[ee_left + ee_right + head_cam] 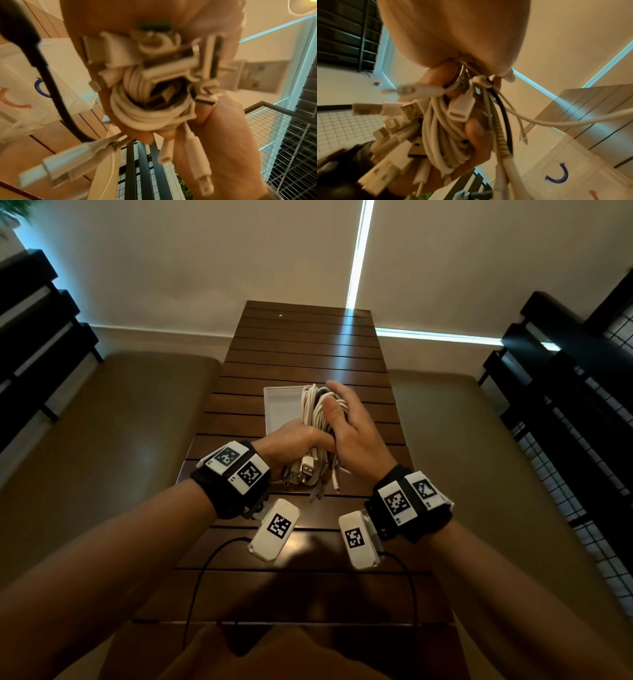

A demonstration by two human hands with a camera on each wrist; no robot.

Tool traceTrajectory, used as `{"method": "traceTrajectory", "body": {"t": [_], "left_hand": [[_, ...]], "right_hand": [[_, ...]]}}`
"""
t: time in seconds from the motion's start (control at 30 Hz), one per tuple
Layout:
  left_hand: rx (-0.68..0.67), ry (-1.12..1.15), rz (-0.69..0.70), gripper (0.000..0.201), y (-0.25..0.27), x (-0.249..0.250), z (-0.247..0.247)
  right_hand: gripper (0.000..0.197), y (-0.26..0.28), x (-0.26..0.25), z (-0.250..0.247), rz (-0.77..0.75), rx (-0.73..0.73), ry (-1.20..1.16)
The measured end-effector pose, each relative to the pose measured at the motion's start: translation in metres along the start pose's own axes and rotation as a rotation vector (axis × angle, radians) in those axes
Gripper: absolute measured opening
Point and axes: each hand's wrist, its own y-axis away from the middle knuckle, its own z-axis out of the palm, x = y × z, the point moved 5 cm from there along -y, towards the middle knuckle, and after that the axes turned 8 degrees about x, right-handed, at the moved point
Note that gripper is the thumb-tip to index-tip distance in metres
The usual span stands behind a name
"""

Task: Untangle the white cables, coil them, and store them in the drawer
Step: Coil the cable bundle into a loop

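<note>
A bundle of coiled white cables is held up over the slatted wooden table. My left hand grips its lower end, where several USB plugs stick out toward me. My right hand wraps the upper part, with the thumb lying across the strands. The left wrist view shows the coil end-on, with loose plug ends hanging. In the right wrist view the bundle hangs below the palm, and one thin strand trails off to the right. The white plastic drawer unit stands just behind the hands; its blue and orange handles show on the drawer unit.
Beige padded benches flank the table on both sides. Black slatted racks stand at the far left, and a black wire grille at the right. Thin black wires from my wrist devices loop over the near tabletop.
</note>
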Motion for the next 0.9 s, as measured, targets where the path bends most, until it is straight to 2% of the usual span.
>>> {"method": "traceTrajectory", "body": {"t": [0.07,0.17,0.3,0.47,0.57,0.67,0.77,0.83,0.9], "left_hand": [[-0.014,0.018,-0.045,0.019,0.003,-0.006,0.0],[0.021,-0.042,-0.027,0.01,0.004,-0.008,-0.002],[-0.023,-0.082,0.007,0.016,0.008,-0.009,0.005],[-0.189,-0.122,-0.034,0.02,0.014,-0.019,0.023],[-0.211,-0.084,-0.041,0.018,0.016,-0.022,0.023],[-0.2,0.072,-0.049,0.013,0.021,-0.021,0.024],[-0.202,0.158,-0.021,0.016,0.019,-0.015,0.027],[-0.279,0.161,-0.05,0.011,0.02,-0.012,0.031],[-0.305,0.113,-0.074,0.017,0.022,-0.01,0.029]], "right_hand": [[0.047,0.001,0.001,0.003,-0.011,-0.021,0.052],[0.041,0.006,-0.002,0.005,0.054,-0.078,-0.045],[0.019,0.007,-0.01,0.001,0.078,-0.173,-0.108],[0.027,0.003,-0.014,-0.001,0.117,-0.209,-0.188],[0.032,0.006,-0.012,-0.001,0.109,-0.185,-0.237],[0.036,0.011,-0.009,-0.004,0.137,-0.208,-0.325],[0.038,0.017,-0.008,-0.004,0.088,-0.179,-0.227],[0.029,0.018,-0.01,-0.004,0.071,-0.169,-0.153],[0.023,0.016,-0.014,-0.005,0.085,-0.189,-0.141]]}}
